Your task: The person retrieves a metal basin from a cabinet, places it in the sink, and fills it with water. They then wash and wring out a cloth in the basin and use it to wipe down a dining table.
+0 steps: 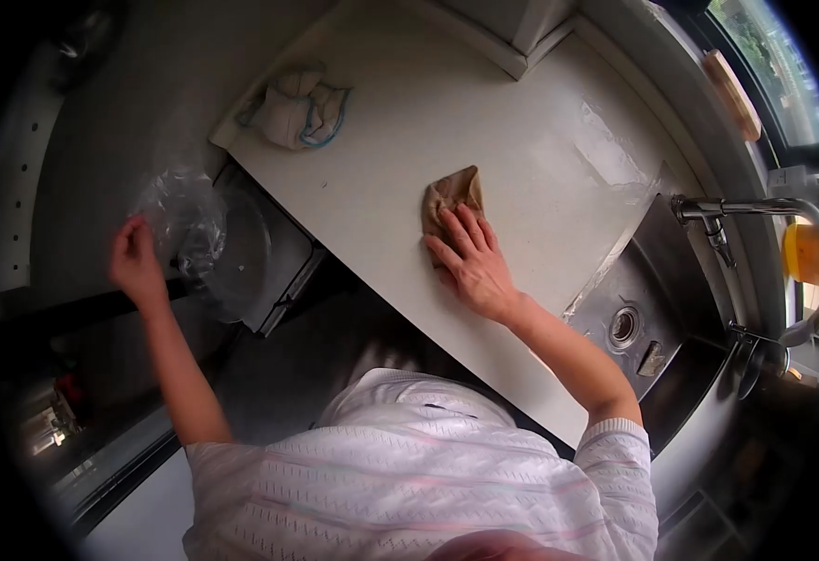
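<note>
Daylight through a dark-framed window (783,70)

Creased brown cloth (444,194) on counter (372,150); crumpled clear plastic (190,220).

Daylight seems to enter from the window (776,65) at two o'clock, with pale glare on the countertop (381,196) toward it. Eight o'clock sinks into shadow. The left hand (136,262), at nine, looks slightly soft. Edges bend; corners fade black.

Cloth (452,190) on ctr (363,215); sink (667,294) R.
</note>
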`<action>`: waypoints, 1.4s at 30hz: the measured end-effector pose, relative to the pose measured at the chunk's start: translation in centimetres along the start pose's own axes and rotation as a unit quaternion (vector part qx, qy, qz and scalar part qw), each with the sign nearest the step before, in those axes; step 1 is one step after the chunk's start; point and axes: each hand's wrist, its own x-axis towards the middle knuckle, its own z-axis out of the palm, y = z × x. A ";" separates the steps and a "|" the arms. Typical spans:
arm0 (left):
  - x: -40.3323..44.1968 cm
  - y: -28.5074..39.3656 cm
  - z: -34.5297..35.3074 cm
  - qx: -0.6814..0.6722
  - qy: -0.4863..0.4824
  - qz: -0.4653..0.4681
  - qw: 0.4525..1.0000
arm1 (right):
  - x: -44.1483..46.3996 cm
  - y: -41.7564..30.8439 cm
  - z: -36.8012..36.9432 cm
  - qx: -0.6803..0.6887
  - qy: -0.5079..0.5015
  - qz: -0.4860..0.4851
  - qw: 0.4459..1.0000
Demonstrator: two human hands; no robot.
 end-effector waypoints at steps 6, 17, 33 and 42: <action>-2.5 0.1 3.2 0.400 -0.245 0.056 0.882 | 6.1 10.3 -0.7 -0.110 0.111 0.150 0.976; 3.6 -2.1 26.6 0.263 -0.183 0.227 0.920 | -10.8 18.1 -4.3 -0.143 0.292 0.275 0.905; -19.4 28.6 44.5 0.041 -0.311 0.437 0.843 | -32.3 7.0 -4.2 0.625 0.437 0.481 0.431; -33.0 34.9 45.8 -0.150 -0.357 0.515 0.765 | -40.7 8.5 -3.1 0.654 0.496 0.426 0.381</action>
